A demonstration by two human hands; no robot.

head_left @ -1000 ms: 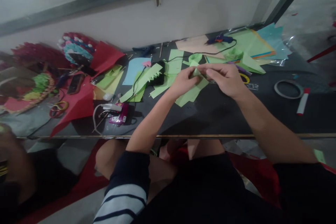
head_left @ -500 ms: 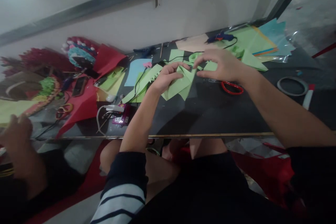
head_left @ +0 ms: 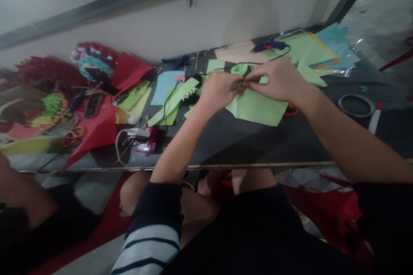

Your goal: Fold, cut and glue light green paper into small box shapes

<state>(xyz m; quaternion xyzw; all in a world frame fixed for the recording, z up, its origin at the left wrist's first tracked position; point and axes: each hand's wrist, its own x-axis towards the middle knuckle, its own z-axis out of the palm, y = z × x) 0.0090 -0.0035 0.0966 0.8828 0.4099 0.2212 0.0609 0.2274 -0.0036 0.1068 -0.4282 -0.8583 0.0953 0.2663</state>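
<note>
My left hand [head_left: 219, 90] and my right hand [head_left: 277, 79] meet above the dark table [head_left: 245, 142], both pinching the top edge of a light green paper sheet [head_left: 258, 109]. The sheet hangs down from my fingers as an unfolded flat piece over the table. Red scissors [head_left: 290, 111] lie partly hidden behind the sheet's right side. More green paper cutouts [head_left: 176, 99], one with a zigzag edge, lie just left of my left hand.
Red paper [head_left: 103, 124], a phone [head_left: 93, 104] and colourful paper crafts [head_left: 93, 62] fill the left. A glue gun [head_left: 267, 45] and stacked coloured sheets [head_left: 309, 51] sit at the back right; a tape ring [head_left: 356, 105] and a marker [head_left: 374, 120] lie right. Another person's arm [head_left: 22, 197] is at lower left.
My hands came together again and the folded green paper has opened into a flat sheet hanging from both pinches. The other person's hand at left dropped lower.
</note>
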